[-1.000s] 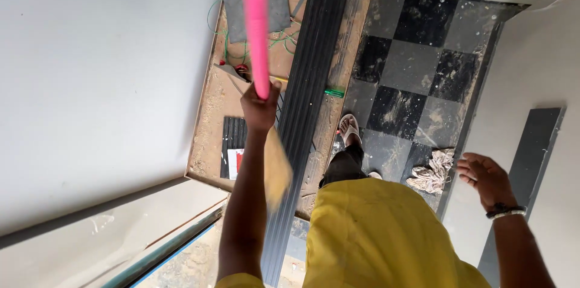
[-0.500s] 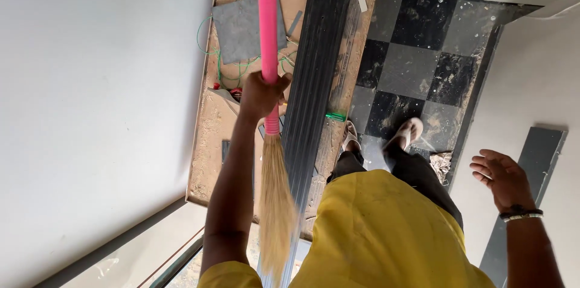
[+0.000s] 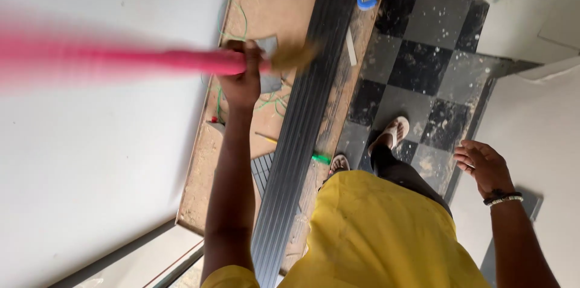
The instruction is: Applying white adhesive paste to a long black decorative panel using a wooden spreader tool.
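Pink broom handle (image 3: 121,58) now swung level from upright, gripped in left hand (image 3: 244,76); bristles (image 3: 293,55) over brown counter (image 3: 241,16). Right hand (image 3: 486,167) open, empty.

Smooth pink plastic broom handle (image 3: 121,60), straw bristles (image 3: 294,55); ribbed dark metal strip (image 3: 305,125) on a rough, dusty wooden board (image 3: 205,167); speckled, paint-spattered checkered floor (image 3: 423,52).
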